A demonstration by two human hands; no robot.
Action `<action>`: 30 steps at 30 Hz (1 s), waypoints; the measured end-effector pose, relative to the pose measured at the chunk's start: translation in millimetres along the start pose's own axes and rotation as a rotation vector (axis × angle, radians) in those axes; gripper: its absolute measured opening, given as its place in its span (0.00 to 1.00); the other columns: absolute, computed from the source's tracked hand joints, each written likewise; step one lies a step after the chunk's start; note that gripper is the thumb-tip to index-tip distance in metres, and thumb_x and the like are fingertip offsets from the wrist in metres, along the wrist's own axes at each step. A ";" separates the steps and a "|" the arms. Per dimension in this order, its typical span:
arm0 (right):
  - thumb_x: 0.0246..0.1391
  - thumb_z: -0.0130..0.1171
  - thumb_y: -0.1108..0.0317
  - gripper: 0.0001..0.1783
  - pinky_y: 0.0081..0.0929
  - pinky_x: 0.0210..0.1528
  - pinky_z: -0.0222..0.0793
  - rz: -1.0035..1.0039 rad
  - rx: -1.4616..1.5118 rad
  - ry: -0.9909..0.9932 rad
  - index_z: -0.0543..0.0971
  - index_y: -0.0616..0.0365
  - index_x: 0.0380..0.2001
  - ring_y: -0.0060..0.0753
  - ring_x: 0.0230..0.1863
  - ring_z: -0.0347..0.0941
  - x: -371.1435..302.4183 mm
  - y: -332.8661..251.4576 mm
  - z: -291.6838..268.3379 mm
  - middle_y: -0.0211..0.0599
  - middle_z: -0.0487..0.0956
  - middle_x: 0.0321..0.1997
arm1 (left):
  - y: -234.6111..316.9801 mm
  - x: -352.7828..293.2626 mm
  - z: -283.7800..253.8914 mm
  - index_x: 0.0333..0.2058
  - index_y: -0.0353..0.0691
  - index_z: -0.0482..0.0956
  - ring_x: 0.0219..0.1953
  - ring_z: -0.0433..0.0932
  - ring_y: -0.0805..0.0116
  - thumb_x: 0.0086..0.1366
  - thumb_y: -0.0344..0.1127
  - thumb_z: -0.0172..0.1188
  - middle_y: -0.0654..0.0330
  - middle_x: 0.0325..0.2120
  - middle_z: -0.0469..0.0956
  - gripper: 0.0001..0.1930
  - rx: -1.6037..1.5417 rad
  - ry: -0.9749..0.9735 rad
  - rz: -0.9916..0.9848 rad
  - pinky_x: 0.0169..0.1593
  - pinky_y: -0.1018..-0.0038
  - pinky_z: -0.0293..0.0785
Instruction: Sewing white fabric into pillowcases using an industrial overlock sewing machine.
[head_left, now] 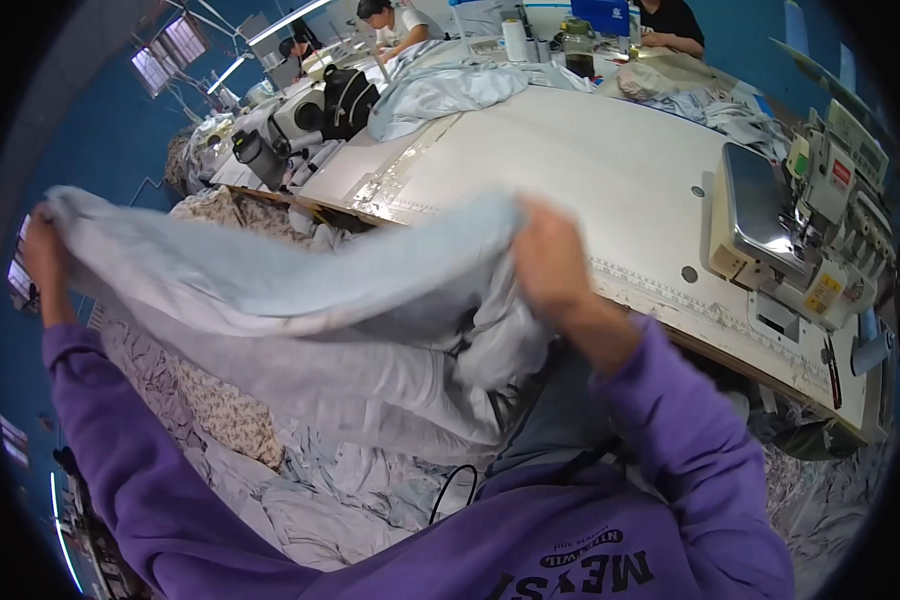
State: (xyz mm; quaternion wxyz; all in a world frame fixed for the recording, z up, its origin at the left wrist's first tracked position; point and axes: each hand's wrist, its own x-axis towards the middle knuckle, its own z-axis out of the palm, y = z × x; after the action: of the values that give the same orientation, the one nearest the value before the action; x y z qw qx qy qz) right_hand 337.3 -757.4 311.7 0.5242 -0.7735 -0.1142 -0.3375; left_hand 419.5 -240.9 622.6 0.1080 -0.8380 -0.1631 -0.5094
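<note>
Stretching a pale blue cloth [270, 275] between both hands, the person is holding it up in front of the chest, above a heap of grey and floral fabric [270, 470] at about seven o'clock. The left hand [42, 250], far out at nine o'clock, is closed around one end of the cloth. The right hand [550, 265], just right of centre, is gripping the other end with fingers curled over the edge. The cloth is sagging a little between them, so keeping both grips firm and pulling evenly is probably what is mattering most here. The white worktable [570, 170] and the sewing machine [800, 230] are lying toward two o'clock, near the right hand.
</note>
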 end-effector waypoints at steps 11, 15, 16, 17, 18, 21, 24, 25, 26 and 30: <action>0.39 0.56 0.65 0.10 0.39 0.32 0.69 -0.576 -0.365 -0.194 0.75 0.61 0.22 0.50 0.30 0.74 75.1 -138.3 -45.4 0.48 0.76 0.24 | 248.8 -225.1 -112.3 0.49 0.35 0.71 0.45 0.72 0.71 0.59 0.25 0.51 0.61 0.43 0.74 0.17 -1.623 -1.084 0.319 0.49 0.75 0.67; 0.37 0.56 0.67 0.12 0.42 0.35 0.69 -0.126 -0.668 -0.556 0.75 0.60 0.28 0.53 0.33 0.73 34.5 -56.4 -40.4 0.49 0.77 0.28 | 233.7 -188.4 -85.6 0.42 0.36 0.76 0.33 0.74 0.78 0.57 0.24 0.50 0.63 0.33 0.77 0.14 -1.577 -0.711 0.160 0.39 0.82 0.69; 0.37 0.55 0.68 0.11 0.42 0.36 0.69 -0.034 -0.740 -0.572 0.75 0.60 0.28 0.53 0.33 0.73 26.0 -34.7 -42.7 0.49 0.77 0.28 | 232.0 -179.1 -76.7 0.43 0.36 0.76 0.33 0.74 0.77 0.58 0.25 0.50 0.63 0.33 0.77 0.14 -1.565 -0.619 0.156 0.39 0.82 0.69; 0.37 0.54 0.70 0.10 0.43 0.36 0.69 0.057 -0.787 -0.568 0.75 0.59 0.27 0.53 0.33 0.73 21.6 -20.2 -46.7 0.49 0.77 0.28 | 221.8 -164.6 -67.2 0.43 0.36 0.76 0.33 0.74 0.77 0.58 0.26 0.50 0.63 0.34 0.77 0.13 -1.539 -0.520 0.150 0.39 0.81 0.69; 0.37 0.54 0.71 0.08 0.43 0.36 0.69 0.139 -0.826 -0.565 0.75 0.59 0.26 0.53 0.33 0.73 17.7 -12.4 -51.3 0.48 0.77 0.27 | 200.0 -144.8 -57.6 0.44 0.35 0.75 0.34 0.74 0.75 0.60 0.29 0.51 0.62 0.35 0.77 0.14 -1.566 -0.464 0.146 0.39 0.81 0.70; 0.36 0.53 0.74 0.09 0.43 0.36 0.69 0.076 -0.822 -0.269 0.76 0.57 0.27 0.53 0.33 0.73 15.2 5.9 -74.6 0.48 0.77 0.27 | 120.0 -75.2 -31.6 0.47 0.35 0.73 0.38 0.75 0.70 0.63 0.35 0.49 0.58 0.38 0.77 0.16 -1.553 -0.300 0.019 0.43 0.77 0.70; 0.36 0.53 0.75 0.10 0.44 0.36 0.68 0.122 -0.766 -0.243 0.77 0.56 0.28 0.54 0.34 0.73 25.2 -10.4 -91.2 0.48 0.77 0.27 | 76.9 -48.1 -15.2 0.44 0.36 0.76 0.38 0.76 0.70 0.63 0.42 0.50 0.59 0.37 0.78 0.18 -1.265 -0.082 -0.119 0.42 0.77 0.70; 0.37 0.50 0.77 0.08 0.38 0.33 0.68 0.023 -0.828 -0.143 0.76 0.58 0.25 0.48 0.30 0.74 26.8 -4.7 -96.1 0.45 0.77 0.24 | 54.0 -37.8 -2.7 0.44 0.36 0.76 0.38 0.76 0.70 0.63 0.42 0.50 0.59 0.37 0.78 0.18 -1.267 -0.085 -0.118 0.42 0.77 0.70; 0.37 0.50 0.77 0.08 0.38 0.33 0.68 0.021 -0.817 -0.141 0.76 0.58 0.25 0.48 0.30 0.74 30.9 -3.7 -100.5 0.45 0.77 0.24 | 16.9 -18.5 6.5 0.43 0.35 0.76 0.37 0.76 0.71 0.62 0.44 0.50 0.60 0.34 0.79 0.19 -0.853 -0.025 -0.228 0.41 0.76 0.69; 0.41 0.41 0.81 0.09 0.17 0.21 0.51 0.360 0.347 -0.294 0.71 0.59 0.15 0.16 0.19 0.57 39.4 -20.4 -78.5 0.24 0.66 0.15 | 26.3 -43.8 39.5 0.40 0.33 0.78 0.34 0.75 0.74 0.61 0.50 0.50 0.59 0.28 0.79 0.23 -0.680 0.138 -0.062 0.41 0.76 0.69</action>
State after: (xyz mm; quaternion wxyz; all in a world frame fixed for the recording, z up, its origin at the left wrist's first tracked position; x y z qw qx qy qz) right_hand 324.2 -825.5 369.4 0.6779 -0.7208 -0.1058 -0.0987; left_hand 443.1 -258.6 565.2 -0.1821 -0.7842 -0.0016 -0.5932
